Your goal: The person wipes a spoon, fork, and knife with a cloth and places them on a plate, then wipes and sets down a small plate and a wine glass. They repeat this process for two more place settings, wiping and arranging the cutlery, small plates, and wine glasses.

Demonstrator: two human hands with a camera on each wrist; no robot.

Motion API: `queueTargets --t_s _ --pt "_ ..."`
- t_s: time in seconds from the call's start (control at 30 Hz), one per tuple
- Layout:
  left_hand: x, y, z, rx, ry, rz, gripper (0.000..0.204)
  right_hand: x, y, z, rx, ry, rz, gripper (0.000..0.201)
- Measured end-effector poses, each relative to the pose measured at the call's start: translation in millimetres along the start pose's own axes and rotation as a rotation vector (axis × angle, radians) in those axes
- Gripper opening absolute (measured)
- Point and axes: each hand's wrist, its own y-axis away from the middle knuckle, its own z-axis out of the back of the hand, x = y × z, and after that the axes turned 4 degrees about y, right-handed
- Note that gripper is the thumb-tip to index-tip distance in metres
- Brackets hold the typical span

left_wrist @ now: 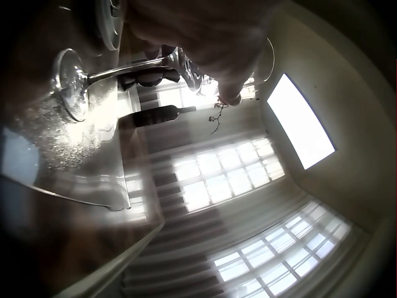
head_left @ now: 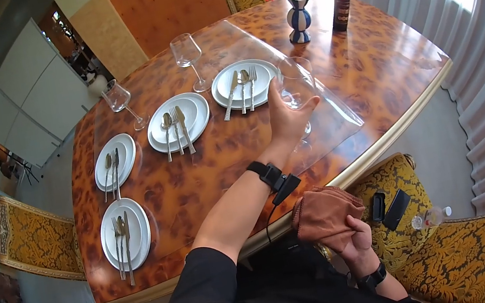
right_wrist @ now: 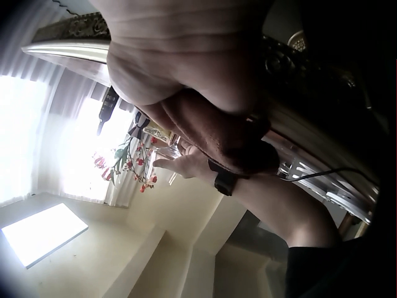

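My left hand (head_left: 287, 119) reaches over the table's right part, fingers and thumb curved round the bowl of a clear wine glass (head_left: 298, 80). In the left wrist view the glass's stem (left_wrist: 127, 69) runs from its round foot up to the bowl, which my fingers partly cover. Low in front of the table edge, my right hand (head_left: 359, 237) grips a folded brown cloth (head_left: 327, 217). The cloth hangs over the fingers and hides most of them. Beyond the left hand lie stacked white plates (head_left: 221, 94) with a knife, spoon and fork on top.
More plate settings (head_left: 157, 139) line the table (head_left: 245, 170), with two other wine glasses (head_left: 186, 52) behind. A striped vase (head_left: 298, 21) of flowers and a dark bottle (head_left: 342, 6) stand at the back. A patterned chair (head_left: 370, 184) at right bears dark cases and a clear bottle (head_left: 431, 218).
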Motion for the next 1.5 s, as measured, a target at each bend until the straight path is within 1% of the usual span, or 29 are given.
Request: queueTargets --t_s 0.07,0.1,0.13,0.2,0.27,0.3,0.37,0.43,0.5,0.57,0.6,0.63,0.67,0.73,0.77,0.83,0.87,0.93,0.97,1.0,1.07,1.1,1.2,1.23,1.33,1.37,1.43,1.47,1.5 --pt "-4.5 0.7 3.7 -0.018 0.029 -0.014 0.103 8.6 -0.5 -14.9 0.037 0.036 0.052 0.066" --pt "-17.6 2.7 8.0 -0.019 0.081 -0.01 0.094 14.6 -3.8 -21.7 0.077 0.071 0.101 0.066" --pt "-31.1 5.7 13.1 0.003 0.135 -0.009 0.093 21.7 -5.7 -31.7 0.05 0.085 0.144 0.063" --pt "-57.3 16.6 26.6 0.032 0.243 -0.002 0.091 33.0 -12.1 -52.2 -0.023 0.199 0.34 0.057" --pt "-72.8 36.2 40.4 0.116 0.296 -0.021 0.092 38.0 -29.6 -46.8 -0.095 0.409 0.599 0.048" --pt "-81.7 49.3 46.8 0.155 0.336 -0.016 0.092 31.3 -38.4 -64.2 -0.159 0.523 0.773 0.045" --pt "-98.1 75.1 59.0 0.23 0.357 0.009 0.09 27.1 -47.4 -87.8 -0.062 0.894 0.766 0.046" --pt "-110.8 93.9 70.1 0.246 0.403 -0.006 0.088 18.7 -60.1 -110.4 0.076 1.19 0.658 0.045" --pt "-115.8 103.4 79.2 0.249 0.467 -0.034 0.087 3.5 -70.6 -111.3 0.208 1.38 0.515 0.039" --pt "-123.0 106.3 99.5 0.314 0.541 0.096 0.085 -17.0 -81.2 -103.3 0.292 1.277 0.324 0.031" --pt "-127.3 108.4 112.4 0.341 0.578 0.163 0.083 -21.7 -80.6 -103.3 0.322 1.213 0.252 0.03" --pt "-132.0 105.8 126.3 0.409 0.611 0.177 0.08 -24.4 -78.3 -105.1 0.349 1.145 0.177 0.029" --pt "-131.5 106.0 138.0 0.438 0.72 0.228 0.079 -28.1 -74.0 -113.3 0.373 1.076 0.104 0.028" --pt "-129.0 108.0 157.0 0.5 0.943 0.32 0.08 -33.9 -65.5 -134.4 0.434 1.074 -0.064 0.028" --pt "-129.9 109.6 164.3 0.531 0.846 0.265 0.08 -37.7 -64.5 -136.4 0.454 1.093 -0.079 0.028" --pt "-130.6 115.8 177.0 0.564 0.893 0.233 0.082 -46.2 -64.1 -137.3 0.482 1.073 -0.119 0.026" --pt "-130.2 118.0 183.6 0.583 0.917 0.215 0.083 -50.0 -66.4 -133.8 0.537 1.096 -0.145 0.023" --pt "-113.1 114.7 207.9 0.625 0.737 0.11 0.086 -57.5 -70.0 -126.7 0.648 1.14 -0.202 0.018" --pt "-116.0 115.9 215.2 0.565 0.659 0.092 0.088 -65.3 -61.2 -144.5 0.594 1.098 -0.242 0.012" --pt "-120.5 116.9 222.1 0.507 0.579 0.078 0.09 -69.0 -61.8 -145.8 0.542 1.193 -0.232 0.012" --pt "-142.9 134.3 229.3 0.235 0.445 0.119 0.095 -76.5 -64.6 -146.0 0.436 1.381 -0.207 0.013" --pt "-156.5 144.4 224.0 0.151 0.395 0.067 0.1 -89.8 -65.1 -147.4 0.453 1.494 0.1 0.015" --pt "-149.6 155.1 229.1 0.046 0.197 -0.107 0.097 -112.1 -62.8 -163.6 0.427 1.538 0.12 0.019" --pt "-149.4 155.0 231.8 0.017 0.284 -0.076 0.091 -116.1 -70.2 -152.8 0.484 1.559 0.084 0.015" --pt "-131.7 152.2 252.2 0.209 0.733 0.12 0.084 -117.2 -80.6 -143.0 0.668 1.214 -0.293 0.014" --pt "-126.3 149.8 253.3 0.241 0.752 0.102 0.077 -117.0 -75.6 -152.9 0.638 0.949 -0.493 0.015" --pt "-121.7 149.0 259.1 0.258 0.735 0.113 0.067 -125.6 -79.4 -141.4 0.573 0.851 -0.449 0.018" --pt "-125.1 147.2 260.3 0.268 0.727 0.12 0.062 -128.3 -78.5 -145.0 0.528 0.829 -0.411 0.019" --pt "-130.9 148.7 261.4 0.146 0.507 0.06 0.054 -131.4 -77.2 -151.0 0.485 0.808 -0.373 0.019"
